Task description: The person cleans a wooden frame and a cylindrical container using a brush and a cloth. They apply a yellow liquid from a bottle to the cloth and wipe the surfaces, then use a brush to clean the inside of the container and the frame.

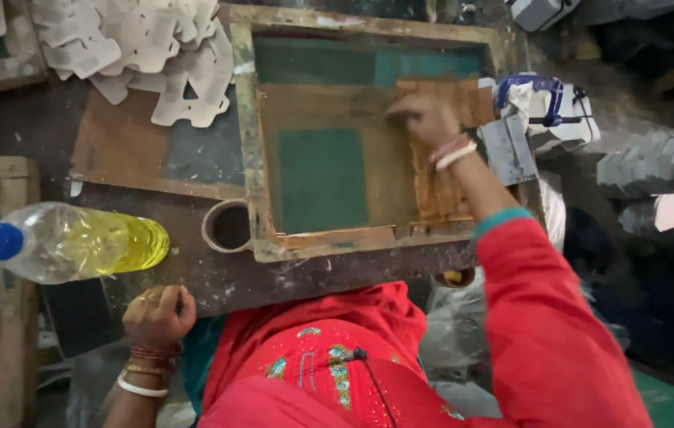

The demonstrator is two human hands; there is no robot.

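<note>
A wooden screen-printing frame with green mesh lies on the worktable. My right hand reaches into it near the far right of the mesh, fingers curled on a brown wooden piece that runs along the frame's right side; the hand is motion-blurred. My left hand rests at the table's near edge, fingers closed, holding nothing I can make out. It sits just below a plastic bottle of yellow liquid with a blue cap, lying on its side.
A roll of tape sits against the frame's left corner. White die-cut card pieces pile at the far left, more stacks at the right. A blue-handled tool on white blocks stands right of the frame. Another wooden frame lies far left.
</note>
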